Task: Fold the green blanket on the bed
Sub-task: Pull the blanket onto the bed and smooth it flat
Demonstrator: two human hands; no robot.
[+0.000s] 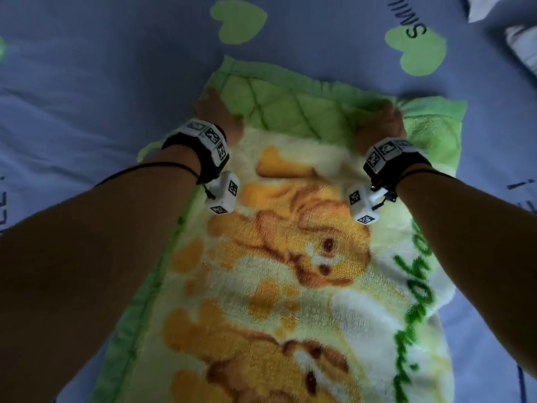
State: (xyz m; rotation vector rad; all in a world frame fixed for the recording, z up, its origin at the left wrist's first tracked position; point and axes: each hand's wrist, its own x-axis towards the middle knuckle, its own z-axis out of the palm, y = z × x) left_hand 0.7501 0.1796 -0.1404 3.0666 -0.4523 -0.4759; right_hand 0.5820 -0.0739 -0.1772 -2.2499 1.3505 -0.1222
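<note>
The green blanket (pixel 290 271) lies lengthwise on the bed as a long strip, with an orange animal print and green lettering on its fleecy top. Its far end is turned back, showing the quilted green underside (pixel 293 112). My left hand (pixel 218 112) grips the far left corner of that turned edge. On the far right part of the same edge, my right hand (pixel 380 123) is closed around the fabric. Both wrists wear black bands with white marker cubes. My fingers are mostly hidden in the cloth.
The bed is covered by a blue sheet (pixel 87 82) with light green hearts (pixel 238 20) and dark lettering. A white pillow or bedding (pixel 520 48) lies at the top right corner. Open sheet lies left, right and beyond the blanket.
</note>
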